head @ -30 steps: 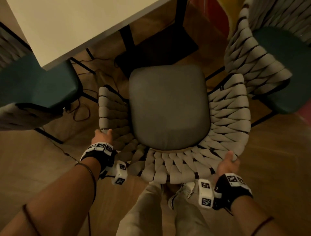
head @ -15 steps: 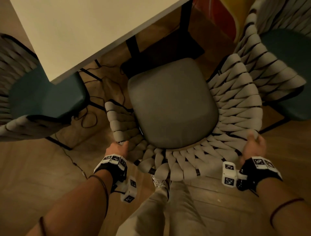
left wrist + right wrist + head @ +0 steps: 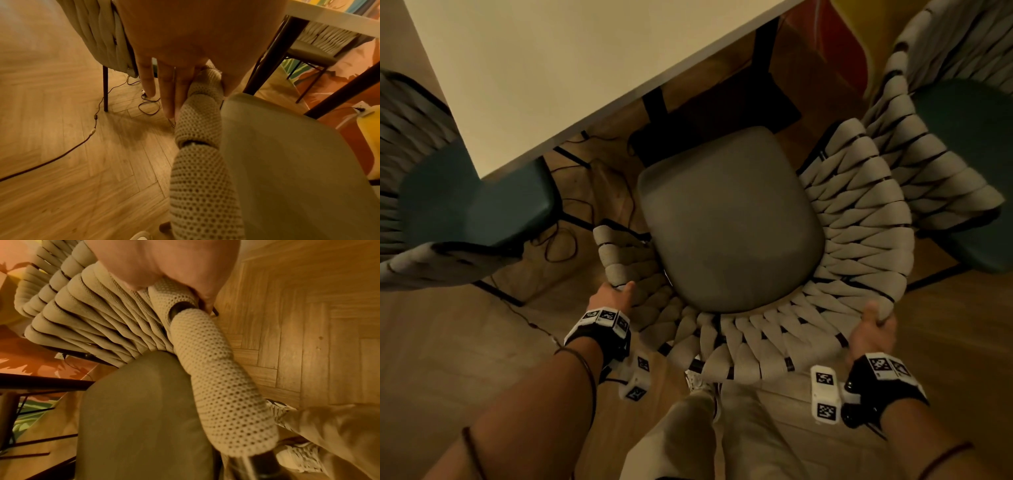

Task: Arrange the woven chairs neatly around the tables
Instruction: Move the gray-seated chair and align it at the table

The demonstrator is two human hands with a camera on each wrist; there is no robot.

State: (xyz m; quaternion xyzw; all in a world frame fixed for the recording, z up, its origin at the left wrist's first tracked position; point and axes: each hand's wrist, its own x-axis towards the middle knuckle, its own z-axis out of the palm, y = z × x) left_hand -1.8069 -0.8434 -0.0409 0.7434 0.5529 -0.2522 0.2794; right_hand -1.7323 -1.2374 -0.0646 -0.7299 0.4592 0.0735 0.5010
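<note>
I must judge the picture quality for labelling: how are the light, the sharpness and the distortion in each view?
Head view: dim and warm, the table the brightest area, straight edges bent by the wide lens, the left teal chair smeared. Left wrist view: orange cast, left hand huge and soft, floor streaked. Right wrist view: woven chair rim sharp, right hand soft.

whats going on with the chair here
A person stands behind a woven chair with a grey seat cushion, facing a white table. The left hand rests on one side of the backrest with straight fingers; the right hand grips the other. The seat is not yet under the table. Teal-seated chairs sit either side.
</note>
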